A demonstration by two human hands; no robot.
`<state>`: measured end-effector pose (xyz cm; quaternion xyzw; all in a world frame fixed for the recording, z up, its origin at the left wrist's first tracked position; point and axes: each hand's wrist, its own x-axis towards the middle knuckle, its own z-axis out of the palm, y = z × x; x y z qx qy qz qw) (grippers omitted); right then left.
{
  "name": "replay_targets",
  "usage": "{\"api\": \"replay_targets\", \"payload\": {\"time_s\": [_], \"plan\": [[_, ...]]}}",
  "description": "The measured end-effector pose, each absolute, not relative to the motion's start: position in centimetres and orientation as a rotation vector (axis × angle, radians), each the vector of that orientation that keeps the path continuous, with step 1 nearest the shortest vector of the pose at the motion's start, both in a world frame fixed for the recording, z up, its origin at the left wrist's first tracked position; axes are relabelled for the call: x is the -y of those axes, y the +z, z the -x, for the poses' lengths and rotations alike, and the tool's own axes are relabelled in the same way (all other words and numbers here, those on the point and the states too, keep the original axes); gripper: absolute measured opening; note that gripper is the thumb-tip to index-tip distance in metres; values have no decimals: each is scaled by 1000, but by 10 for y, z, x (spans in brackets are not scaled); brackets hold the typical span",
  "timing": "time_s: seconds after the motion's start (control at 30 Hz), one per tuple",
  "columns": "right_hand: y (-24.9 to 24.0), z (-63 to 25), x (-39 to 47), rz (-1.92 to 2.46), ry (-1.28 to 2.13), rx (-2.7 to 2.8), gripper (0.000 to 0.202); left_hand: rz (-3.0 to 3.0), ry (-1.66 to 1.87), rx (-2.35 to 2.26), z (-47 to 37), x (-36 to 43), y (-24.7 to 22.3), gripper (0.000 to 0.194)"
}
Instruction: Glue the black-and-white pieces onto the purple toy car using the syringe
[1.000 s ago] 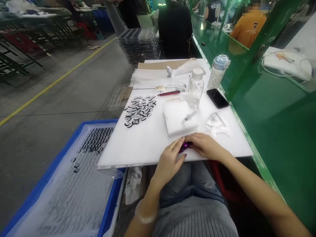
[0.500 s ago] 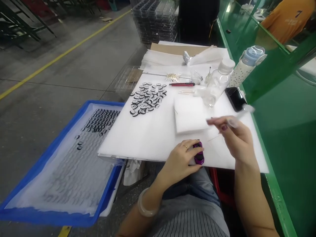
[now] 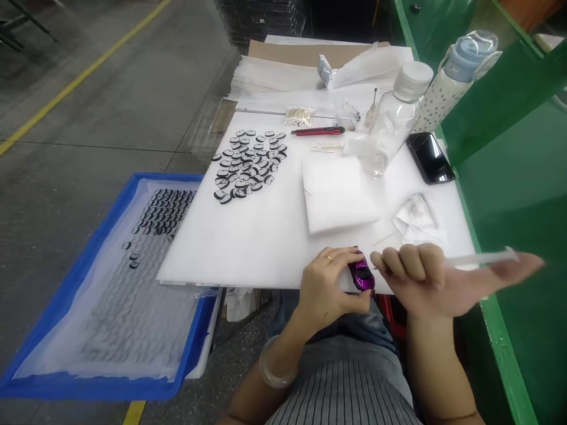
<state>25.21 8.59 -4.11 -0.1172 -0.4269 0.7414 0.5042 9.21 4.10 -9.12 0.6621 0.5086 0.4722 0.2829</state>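
Observation:
Near the front edge of the white table, my left hand (image 3: 330,286) pinches a small purple toy car (image 3: 362,275) between thumb and fingers. Just right of the car, my right hand (image 3: 425,277) is wrapped round a translucent white syringe (image 3: 481,258), its thumb stretched toward the outer end. The syringe's tip side points at the car. Behind the hands lies a square white foam pad (image 3: 339,198), and a crumpled white tissue (image 3: 416,217) sits beyond my right hand.
Small black-edged pieces (image 3: 248,165) cover the table's left part. A clear bottle (image 3: 396,121), dotted flask (image 3: 460,79), phone (image 3: 429,158) and red pen (image 3: 318,131) stand or lie farther back. A blue tray (image 3: 104,227) is at left, a green partition (image 3: 518,195) at right.
My right hand has come down beside the car and turned, with the syringe now lying across it and its thumb extended. The tissue has come into view. The camera view has shifted.

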Motion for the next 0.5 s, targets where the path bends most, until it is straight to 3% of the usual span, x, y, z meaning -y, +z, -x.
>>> {"api": "replay_targets", "payload": {"time_s": [0.2, 0.5], "plan": [[-56, -241, -83, 250, 1874, 725, 77, -1795, 1297, -1349, -93, -41, -92, 44], [-57, -242, -88, 283, 1865, 889, 76, -1806, 1300, -1362, -92, -42, -91, 41]]}}
